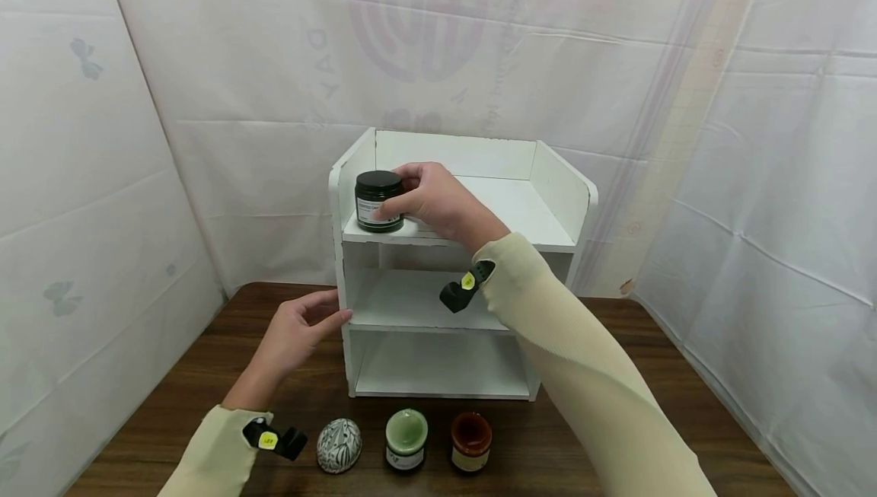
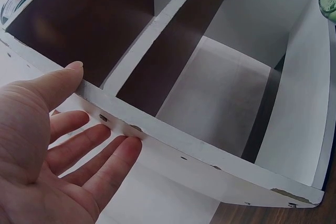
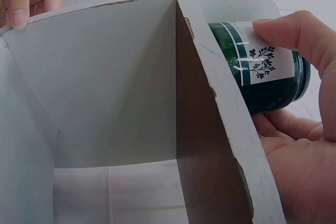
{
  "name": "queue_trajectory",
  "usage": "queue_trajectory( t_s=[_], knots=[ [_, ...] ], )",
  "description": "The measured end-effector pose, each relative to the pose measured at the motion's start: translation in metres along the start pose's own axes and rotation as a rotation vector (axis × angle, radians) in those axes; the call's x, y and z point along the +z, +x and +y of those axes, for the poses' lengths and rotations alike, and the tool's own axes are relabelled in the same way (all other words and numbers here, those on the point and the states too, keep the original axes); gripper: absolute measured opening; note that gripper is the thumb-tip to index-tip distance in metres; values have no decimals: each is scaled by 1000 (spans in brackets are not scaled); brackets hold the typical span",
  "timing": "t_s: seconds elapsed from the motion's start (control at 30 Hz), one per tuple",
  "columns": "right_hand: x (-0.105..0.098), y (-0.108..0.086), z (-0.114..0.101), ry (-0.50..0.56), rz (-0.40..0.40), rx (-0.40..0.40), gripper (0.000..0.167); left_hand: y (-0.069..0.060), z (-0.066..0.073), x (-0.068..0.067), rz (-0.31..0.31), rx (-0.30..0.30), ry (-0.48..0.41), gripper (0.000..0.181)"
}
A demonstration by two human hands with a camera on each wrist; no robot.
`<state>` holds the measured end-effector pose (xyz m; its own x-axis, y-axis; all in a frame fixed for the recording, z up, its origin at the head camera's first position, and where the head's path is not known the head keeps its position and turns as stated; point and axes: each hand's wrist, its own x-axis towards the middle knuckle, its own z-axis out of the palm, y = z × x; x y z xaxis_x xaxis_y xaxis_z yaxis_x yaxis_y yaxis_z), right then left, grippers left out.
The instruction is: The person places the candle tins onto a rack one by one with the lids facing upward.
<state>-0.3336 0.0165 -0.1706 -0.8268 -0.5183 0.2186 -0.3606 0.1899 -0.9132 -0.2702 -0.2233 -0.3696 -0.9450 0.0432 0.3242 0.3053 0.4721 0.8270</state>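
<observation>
Cloth walls around a dark wooden tabletop. Next, white shelf unit, three-tiered, toward the back, with chipped edges. Bare stretch of top board to the right, between raised sides and back panel; no lip along the front, so little margin for error there. More open room on the middle tier and bottom tier. Left hand against the left side panel, thumb on its front edge, fingers relaxed and apart along the outer face, apparently for steadying. Right hand above, thumb and fingers clamped round the dark jar: black-lidded, upright, at the top board's front left corner, contact beneath hard to tell. Probably a placing or adjusting step; safe release to call for full support behind the front edge, clear of the side panel. Below, before the unit: green jar, reddish-brown jar, patterned egg-shaped ornament.
</observation>
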Motion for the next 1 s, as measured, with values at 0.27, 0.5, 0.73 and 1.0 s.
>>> queue_trajectory(
  t_s=[0.27,0.5,0.73,1.0],
  knots=[
    [-1,-1,-2,-42,-11,24,47,2,-1,0,-1,2,8,53],
    [-2,-6,-4,-121,-14,14,51,2,-3,0,-3,0,22,54],
    [-7,-14,-3,-93,9,21,59,2,-1,0,-5,-6,10,54],
    [-15,-24,-2,-12,37,1,64,1,1,0,-10,-8,13,55]
  ],
)
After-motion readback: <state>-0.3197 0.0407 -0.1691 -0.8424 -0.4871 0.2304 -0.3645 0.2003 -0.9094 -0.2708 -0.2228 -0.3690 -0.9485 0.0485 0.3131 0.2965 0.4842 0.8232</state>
